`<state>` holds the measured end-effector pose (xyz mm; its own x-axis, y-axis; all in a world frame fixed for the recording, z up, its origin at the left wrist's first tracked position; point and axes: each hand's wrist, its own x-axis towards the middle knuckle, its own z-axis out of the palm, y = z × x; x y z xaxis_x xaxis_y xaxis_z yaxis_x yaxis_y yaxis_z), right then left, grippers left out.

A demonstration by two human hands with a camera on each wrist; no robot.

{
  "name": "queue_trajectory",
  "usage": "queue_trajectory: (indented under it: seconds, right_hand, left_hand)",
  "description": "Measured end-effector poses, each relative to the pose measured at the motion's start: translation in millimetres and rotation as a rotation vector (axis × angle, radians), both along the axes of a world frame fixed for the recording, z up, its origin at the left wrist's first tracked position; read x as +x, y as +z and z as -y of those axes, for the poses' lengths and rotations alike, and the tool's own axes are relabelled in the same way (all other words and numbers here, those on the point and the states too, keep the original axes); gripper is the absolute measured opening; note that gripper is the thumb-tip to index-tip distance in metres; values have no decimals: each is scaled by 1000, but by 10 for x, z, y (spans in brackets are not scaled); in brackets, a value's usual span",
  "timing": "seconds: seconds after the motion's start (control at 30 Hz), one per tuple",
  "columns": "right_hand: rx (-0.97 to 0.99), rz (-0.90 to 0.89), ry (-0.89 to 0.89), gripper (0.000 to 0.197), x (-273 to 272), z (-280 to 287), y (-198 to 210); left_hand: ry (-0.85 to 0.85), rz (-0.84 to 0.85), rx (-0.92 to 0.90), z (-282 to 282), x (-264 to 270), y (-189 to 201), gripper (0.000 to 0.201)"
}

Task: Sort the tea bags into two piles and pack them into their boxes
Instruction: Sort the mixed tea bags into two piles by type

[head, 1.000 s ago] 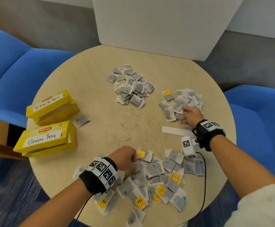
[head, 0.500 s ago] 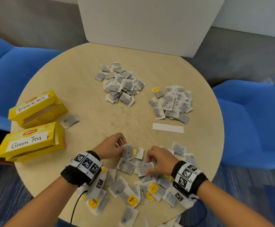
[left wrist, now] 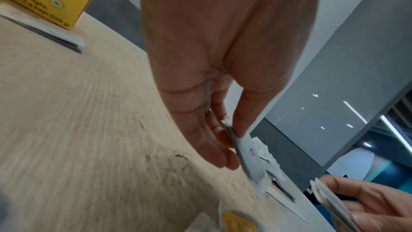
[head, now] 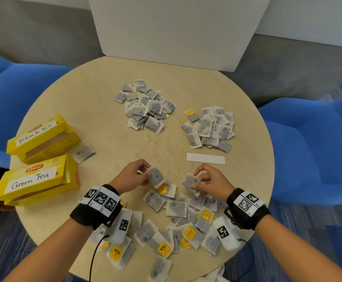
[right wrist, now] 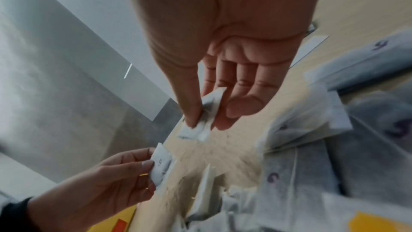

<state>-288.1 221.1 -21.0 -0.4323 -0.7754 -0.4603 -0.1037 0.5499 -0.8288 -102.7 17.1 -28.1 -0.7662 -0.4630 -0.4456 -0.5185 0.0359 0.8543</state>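
My left hand [head: 139, 176] pinches a grey tea bag [head: 156, 177] lifted just over the near unsorted heap [head: 176, 220]; the left wrist view shows thumb and fingers clamped on that tea bag [left wrist: 247, 154]. My right hand [head: 201, 180] pinches another tea bag [head: 190, 183], seen held between thumb and fingers as a tea bag [right wrist: 206, 117] in the right wrist view. Two sorted piles lie further back: one at the centre [head: 145, 108], one to the right [head: 211, 127]. Two open yellow boxes sit at the left, "Black Tea" [head: 41, 137] and "Green Tea" [head: 35, 180].
A single tea bag [head: 84, 153] lies beside the boxes. A white paper strip [head: 205, 158] sits in front of the right pile. The round table [head: 88, 102] has blue chairs [head: 316, 151] on both sides and a white panel [head: 176, 31] behind.
My right hand came back from the right pile to the near heap. Both hands have picked a tea bag out of the heap and lifted it.
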Motion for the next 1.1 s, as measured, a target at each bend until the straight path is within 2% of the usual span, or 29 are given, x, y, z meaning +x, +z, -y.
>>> queue_trajectory:
  seconds: [0.13,0.23,0.33,0.4,0.47,0.53,0.6,0.67,0.8,0.87,0.93,1.03,1.1]
  right_hand:
    - [-118,145,-96,18,93,147,97]
    - [-175,166,-71,16,213,343,130]
    - [-149,162,-76,16,170,461,182]
    - [-118,97,-159,18,-33,492,251]
    - [-108,-8,-311,21,-347,529,325]
    - [-88,-160,-467,24,-721,595,364]
    - [-43,-292,-577,26,-1060,657,343]
    - [12,-337,-618,24,-1336,694,230]
    - [69,-242,-545,4,-1511,721,-41]
    - [110,-282,-435,27,-1401,704,-50]
    - [132,-427,-342,44,-1214,641,9]
    - [91,-557,-265,56,-869,465,72]
    - [49,-562,-209,58,-686,331,62]
  left_hand:
    - [5,-47,54,-60,-74,83,13]
    - [-40,-120,78,-162,-216,163,20]
    - [-10,-181,118,-237,-312,204,17]
    - [12,-157,54,-243,-283,171,11]
    - [-112,-57,-135,-241,-181,116,10]
    - [-354,57,-294,-293,-81,60,16]
    - [-598,135,-391,-371,-25,-1,26]
    - [-742,183,-463,-422,3,-69,35]
    - [-787,214,-620,-402,10,-99,35]
    - [-793,233,-724,-387,0,-86,37]
    - [-781,263,-812,-384,-21,-90,43]
    - [-759,372,-861,-362,-56,-82,47]
    - [-788,392,-833,-320,-75,-71,39]
